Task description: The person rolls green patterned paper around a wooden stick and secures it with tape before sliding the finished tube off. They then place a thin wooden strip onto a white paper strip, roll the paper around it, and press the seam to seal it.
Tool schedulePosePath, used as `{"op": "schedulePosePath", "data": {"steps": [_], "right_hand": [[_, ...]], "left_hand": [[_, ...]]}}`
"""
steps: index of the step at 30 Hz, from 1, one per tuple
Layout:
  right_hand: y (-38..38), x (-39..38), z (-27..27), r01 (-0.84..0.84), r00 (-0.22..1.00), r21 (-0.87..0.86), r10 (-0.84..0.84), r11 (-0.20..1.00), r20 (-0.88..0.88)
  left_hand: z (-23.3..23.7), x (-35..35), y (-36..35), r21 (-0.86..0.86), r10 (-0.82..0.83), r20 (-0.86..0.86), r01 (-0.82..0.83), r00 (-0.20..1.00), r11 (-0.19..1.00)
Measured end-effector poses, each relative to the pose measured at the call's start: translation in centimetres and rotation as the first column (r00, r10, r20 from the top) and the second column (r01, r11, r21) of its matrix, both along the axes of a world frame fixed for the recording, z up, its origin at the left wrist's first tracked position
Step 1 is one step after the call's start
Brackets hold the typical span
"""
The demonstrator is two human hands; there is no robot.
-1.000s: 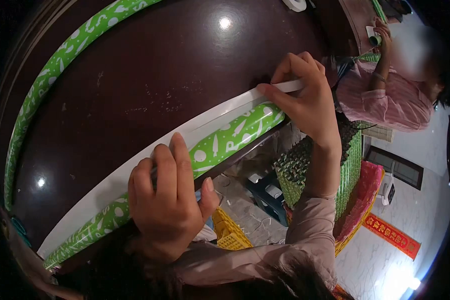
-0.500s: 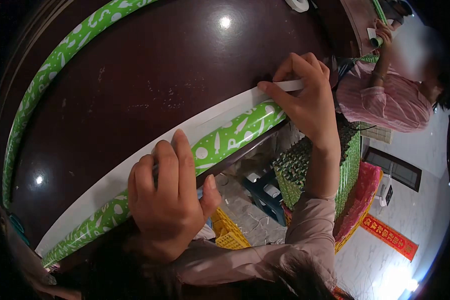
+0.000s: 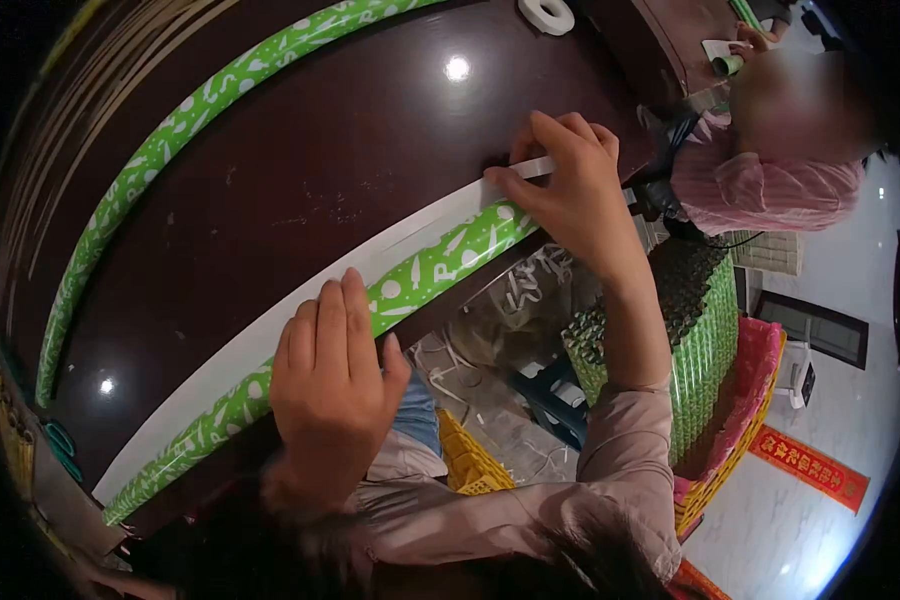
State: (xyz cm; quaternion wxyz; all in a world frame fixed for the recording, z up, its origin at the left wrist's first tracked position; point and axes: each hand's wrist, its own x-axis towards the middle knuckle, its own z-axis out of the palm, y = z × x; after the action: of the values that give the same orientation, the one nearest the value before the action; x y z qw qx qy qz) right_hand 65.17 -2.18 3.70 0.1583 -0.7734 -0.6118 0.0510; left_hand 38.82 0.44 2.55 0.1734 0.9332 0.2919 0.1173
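Observation:
A glossy green printed sheet with white carrot and letter shapes (image 3: 445,265) lies rolled along the near table edge, its white margin (image 3: 235,350) facing up. My left hand (image 3: 330,375) rests flat over the roll, fingers stretched out onto the margin and thumb toward the edge. At the right end of the sheet, my right hand (image 3: 575,190) pinches a narrow white strip (image 3: 536,168) between thumb and fingers. The strip runs along the sheet's far edge and its end is lifted there.
On the dark table (image 3: 270,200) a second green printed roll (image 3: 175,125) curves along the far side. A white tape roll (image 3: 547,14) and teal-handled scissors (image 3: 61,450) lie near its ends. Yellow baskets (image 3: 470,455) stand below. A person in a striped top (image 3: 770,195) works at right.
The view has shifted, showing more of the far roll and the scissors. My left hand's fingers have come closer together and lie flatter; my right hand keeps its pinch on the strip.

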Motion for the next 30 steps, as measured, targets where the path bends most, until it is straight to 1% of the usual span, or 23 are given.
{"op": "schedulePosePath", "data": {"steps": [2, 4, 6, 7, 8, 10, 14, 16, 18, 21, 23, 27, 29, 30], "right_hand": [[-0.4, -0.3, 0.1, 0.013, 1.0, 0.02, -0.013, 1.0, 0.01], [-0.5, -0.5, 0.2, 0.03, 0.999, 0.039, -0.031, 0.999, 0.018], [-1.0, -0.7, 0.0, 0.031, 0.996, 0.101, -0.039, 0.994, 0.078], [-1.2, -1.1, 0.0, 0.034, 0.996, 0.119, -0.044, 0.992, 0.083], [-1.5, -1.3, 0.1, 0.046, 0.996, 0.149, -0.056, 0.988, 0.069], [-2.2, -1.6, 0.1, 0.061, 0.995, 0.194, -0.074, 0.979, 0.061], [-2.7, -1.9, -1.0, 0.147, 0.987, 0.301, -0.158, 0.942, 0.011], [-3.0, -1.8, -1.2, 0.132, 0.991, 0.284, -0.126, 0.95, -0.039], [-3.1, -1.9, -1.5, 0.125, 0.992, 0.308, -0.117, 0.943, -0.045], [-3.0, -1.7, -1.5, 0.1, 0.995, 0.312, -0.092, 0.945, -0.041], [-2.9, -1.5, -1.4, 0.075, 0.996, 0.326, -0.054, 0.942, -0.071], [-3.0, -0.7, -1.3, 0.018, 0.998, 0.266, -0.001, 0.964, -0.062], [-3.2, -0.6, -1.0, 0.019, 0.983, 0.245, 0.028, 0.969, -0.183], [-3.4, -0.6, -0.6, 0.01, 0.983, 0.242, 0.035, 0.97, -0.179]], "left_hand": [[-0.6, 0.1, -0.9, 0.024, 0.065, 0.0, -0.065, 0.998, 0.998], [-0.6, 0.1, -1.0, 0.07, 0.06, 0.008, -0.06, 0.998, 0.996], [-0.6, -0.1, -1.3, 0.116, 0.057, 0.022, -0.059, 0.998, 0.991], [-0.6, -0.3, -1.4, 0.107, 0.051, 0.028, -0.054, 0.998, 0.993], [-0.5, -0.4, -1.5, 0.096, 0.044, 0.032, -0.047, 0.998, 0.994], [-0.4, -0.5, -1.7, 0.124, 0.033, 0.043, -0.038, 0.999, 0.992], [-1.1, -1.0, -1.7, 0.192, 0.0, 0.06, -0.012, 0.998, 0.981], [-1.6, -1.3, -1.7, 0.176, -0.025, 0.1, 0.007, 0.995, 0.984], [-2.1, -1.5, -1.6, 0.207, -0.03, 0.13, 0.002, 0.991, 0.978], [-2.2, -1.6, -1.5, 0.195, -0.026, 0.16, -0.006, 0.987, 0.981], [-2.2, -1.4, -1.5, 0.272, -0.027, 0.188, -0.026, 0.982, 0.962], [-2.6, -1.5, -1.4, 0.276, 0.0, 0.195, -0.055, 0.981, 0.96], [-2.8, -1.4, -1.4, 0.311, -0.001, 0.222, -0.069, 0.975, 0.948], [-2.9, -1.4, -1.4, 0.307, 0.007, 0.226, -0.078, 0.974, 0.948]]}}
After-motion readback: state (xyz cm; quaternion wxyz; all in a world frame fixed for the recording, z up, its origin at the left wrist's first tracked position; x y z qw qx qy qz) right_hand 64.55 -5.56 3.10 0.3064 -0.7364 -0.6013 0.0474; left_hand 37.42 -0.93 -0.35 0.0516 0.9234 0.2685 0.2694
